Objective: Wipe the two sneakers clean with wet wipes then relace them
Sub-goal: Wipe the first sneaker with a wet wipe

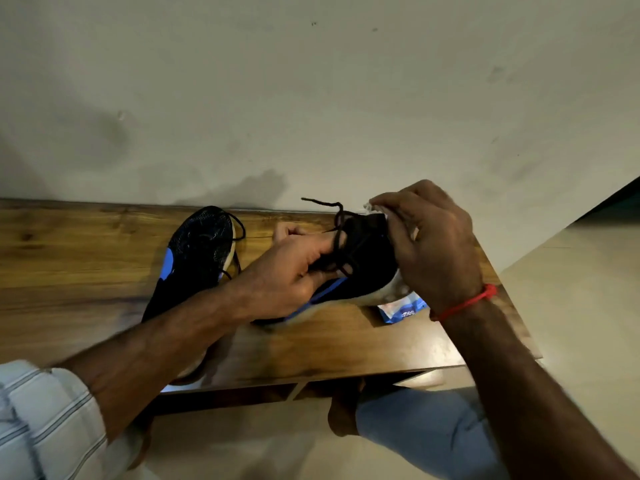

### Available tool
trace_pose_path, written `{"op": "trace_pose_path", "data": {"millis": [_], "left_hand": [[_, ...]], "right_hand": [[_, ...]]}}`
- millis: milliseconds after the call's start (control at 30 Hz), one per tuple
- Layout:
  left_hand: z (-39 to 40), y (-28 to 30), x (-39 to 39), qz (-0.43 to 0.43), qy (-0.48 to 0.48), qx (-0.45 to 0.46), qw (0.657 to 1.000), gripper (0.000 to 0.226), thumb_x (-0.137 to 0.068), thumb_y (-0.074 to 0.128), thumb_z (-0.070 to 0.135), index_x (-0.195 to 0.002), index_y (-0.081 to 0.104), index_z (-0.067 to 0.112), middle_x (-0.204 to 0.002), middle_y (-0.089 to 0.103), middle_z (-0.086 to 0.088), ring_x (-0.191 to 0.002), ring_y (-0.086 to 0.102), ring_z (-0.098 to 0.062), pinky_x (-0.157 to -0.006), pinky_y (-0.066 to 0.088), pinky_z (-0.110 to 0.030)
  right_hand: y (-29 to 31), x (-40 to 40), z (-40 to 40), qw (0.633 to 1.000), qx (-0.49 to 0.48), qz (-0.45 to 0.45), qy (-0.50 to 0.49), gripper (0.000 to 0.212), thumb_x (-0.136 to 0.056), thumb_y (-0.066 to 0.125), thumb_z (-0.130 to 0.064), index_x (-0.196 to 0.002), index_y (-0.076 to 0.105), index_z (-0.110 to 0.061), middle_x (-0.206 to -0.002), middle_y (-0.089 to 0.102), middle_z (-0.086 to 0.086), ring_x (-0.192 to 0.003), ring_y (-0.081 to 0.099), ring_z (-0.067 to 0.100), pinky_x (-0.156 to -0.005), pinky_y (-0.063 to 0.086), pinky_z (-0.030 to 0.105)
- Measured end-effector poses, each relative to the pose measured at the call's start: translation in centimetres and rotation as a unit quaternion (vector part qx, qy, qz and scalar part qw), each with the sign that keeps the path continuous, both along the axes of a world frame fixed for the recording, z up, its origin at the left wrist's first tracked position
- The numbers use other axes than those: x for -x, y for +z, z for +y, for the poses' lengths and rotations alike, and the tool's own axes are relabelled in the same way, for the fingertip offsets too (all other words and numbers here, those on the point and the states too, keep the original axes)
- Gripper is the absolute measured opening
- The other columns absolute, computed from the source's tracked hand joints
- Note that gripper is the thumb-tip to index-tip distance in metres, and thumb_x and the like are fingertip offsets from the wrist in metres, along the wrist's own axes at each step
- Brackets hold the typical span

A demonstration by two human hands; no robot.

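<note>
Black knit fills both grips: the left hand (294,268) curls its fingers round the laces (337,233) and throat of the held sneaker (363,261), and the right hand (429,237) clamps a white wet wipe (375,206) against that sneaker's toe end. This sneaker is tilted, its white sole edge low above the wooden surface (86,265). Just under its toe end lies a blue-and-white wipes packet (403,308), partly hidden. To the held sneaker's left, the second sneaker (194,261) lies on the surface, black with a blue patch, its lace trailing beside it. A red thread (467,303) circles the right wrist. Behind the held sneaker rises a pale wall (311,98).
</note>
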State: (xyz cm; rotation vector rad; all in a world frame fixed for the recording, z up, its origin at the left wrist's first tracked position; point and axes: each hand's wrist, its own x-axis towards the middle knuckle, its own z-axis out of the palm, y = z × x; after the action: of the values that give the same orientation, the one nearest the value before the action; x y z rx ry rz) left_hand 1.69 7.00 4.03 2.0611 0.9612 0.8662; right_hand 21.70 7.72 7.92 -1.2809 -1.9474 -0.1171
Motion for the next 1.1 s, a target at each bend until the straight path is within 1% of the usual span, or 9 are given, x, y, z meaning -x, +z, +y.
{"op": "trace_pose_path", "data": {"millis": [100, 200, 333, 400, 533, 667, 767, 900, 1100], "left_hand": [[0.7, -0.3, 0.7, 0.020, 0.002, 0.011, 1.000, 0.054, -0.091, 0.062, 0.026, -0.114, 0.048, 0.074, -0.109, 0.061, 0.042, -0.113, 0.051, 0.008, -0.112, 0.021, -0.037], [0.6, -0.5, 1.5, -0.037, -0.027, 0.136, 0.990, 0.054, -0.093, 0.065, 0.027, -0.142, 0.050, 0.044, -0.131, 0.065, 0.017, -0.133, 0.052, -0.009, -0.115, 0.038, -0.053], [-0.2, 0.2, 1.7, -0.157, -0.045, 0.223, 0.961, 0.039, -0.101, 0.054, 0.009, -0.137, 0.055, 0.024, -0.130, 0.068, 0.007, -0.122, 0.061, -0.003, -0.096, 0.049, -0.016], [-0.2, 0.4, 1.6, -0.189, -0.022, 0.224, 0.956, 0.034, -0.098, 0.050, 0.020, -0.130, 0.061, 0.015, -0.118, 0.074, 0.003, -0.110, 0.067, -0.005, -0.085, 0.051, -0.014], [0.6, -0.2, 2.0, -0.229, 0.063, 0.200, 0.951, 0.035, -0.094, 0.055, 0.030, -0.120, 0.068, 0.011, -0.112, 0.075, -0.005, -0.109, 0.069, -0.017, -0.087, 0.056, -0.027], [0.7, -0.2, 2.5, -0.238, 0.062, 0.206, 0.947, 0.036, -0.098, 0.054, 0.029, -0.119, 0.068, 0.002, -0.111, 0.071, -0.023, -0.108, 0.068, -0.033, -0.094, 0.053, -0.043], [0.1, 0.2, 1.6, -0.232, 0.046, 0.217, 0.947, 0.038, -0.096, 0.055, 0.028, -0.120, 0.069, 0.001, -0.114, 0.071, -0.022, -0.109, 0.069, -0.026, -0.093, 0.054, -0.032], [-0.4, 0.4, 0.8, -0.203, 0.030, 0.223, 0.953, 0.040, -0.095, 0.059, 0.032, -0.118, 0.070, 0.001, -0.112, 0.070, -0.021, -0.107, 0.067, -0.023, -0.093, 0.051, -0.034], [-1.1, -0.6, 1.8, -0.150, -0.017, 0.236, 0.960, 0.024, -0.098, 0.055, 0.012, -0.115, 0.071, 0.019, -0.112, 0.072, -0.012, -0.114, 0.066, -0.026, -0.100, 0.054, -0.046]], "right_hand": [[0.4, 0.2, -1.0, 0.998, 0.032, 0.032, 0.037, 0.018, -0.093, 0.060, -0.008, -0.102, 0.075, -0.009, -0.094, 0.067, 0.002, -0.088, 0.063, 0.013, -0.079, 0.049, 0.021], [-0.3, 0.6, -1.7, 0.993, 0.083, 0.064, 0.051, 0.020, -0.094, 0.060, -0.019, -0.107, 0.075, -0.013, -0.099, 0.066, -0.001, -0.093, 0.062, 0.005, -0.081, 0.046, 0.014], [-0.8, 0.5, -1.7, 0.979, 0.136, 0.140, 0.057, 0.014, -0.093, 0.066, -0.015, -0.104, 0.075, -0.013, -0.099, 0.069, -0.003, -0.096, 0.064, 0.005, -0.082, 0.050, 0.017], [-1.2, 1.0, -2.0, 0.972, 0.147, 0.173, 0.060, 0.014, -0.092, 0.068, -0.013, -0.104, 0.075, -0.012, -0.100, 0.070, -0.002, -0.097, 0.065, 0.007, -0.084, 0.053, 0.024], [-0.9, 2.7, -3.4, 0.974, 0.104, 0.189, 0.073, 0.012, -0.089, 0.071, -0.012, -0.101, 0.075, -0.010, -0.100, 0.069, -0.001, -0.097, 0.066, 0.008, -0.084, 0.053, 0.027], [-1.3, 5.1, -5.6, 0.988, 0.024, 0.062, 0.137, 0.008, -0.089, 0.072, -0.004, -0.096, 0.076, -0.004, -0.100, 0.067, 0.008, -0.094, 0.065, 0.019, -0.085, 0.050, 0.026], [-1.2, 4.3, -4.4, 0.993, -0.005, 0.011, 0.121, 0.010, -0.090, 0.068, -0.002, -0.097, 0.075, -0.004, -0.102, 0.066, 0.010, -0.095, 0.063, 0.018, -0.090, 0.047, 0.022], [-0.9, 1.7, -1.8, 0.996, 0.046, 0.064, 0.037, 0.012, -0.089, 0.069, -0.006, -0.095, 0.077, -0.013, -0.096, 0.068, -0.001, -0.090, 0.063, 0.005, -0.085, 0.047, 0.014], [-1.2, 3.0, -3.9, 0.979, 0.105, 0.105, 0.138, 0.013, -0.090, 0.067, -0.008, -0.099, 0.076, -0.010, -0.101, 0.068, 0.000, -0.099, 0.064, 0.006, -0.085, 0.048, 0.018]]}}
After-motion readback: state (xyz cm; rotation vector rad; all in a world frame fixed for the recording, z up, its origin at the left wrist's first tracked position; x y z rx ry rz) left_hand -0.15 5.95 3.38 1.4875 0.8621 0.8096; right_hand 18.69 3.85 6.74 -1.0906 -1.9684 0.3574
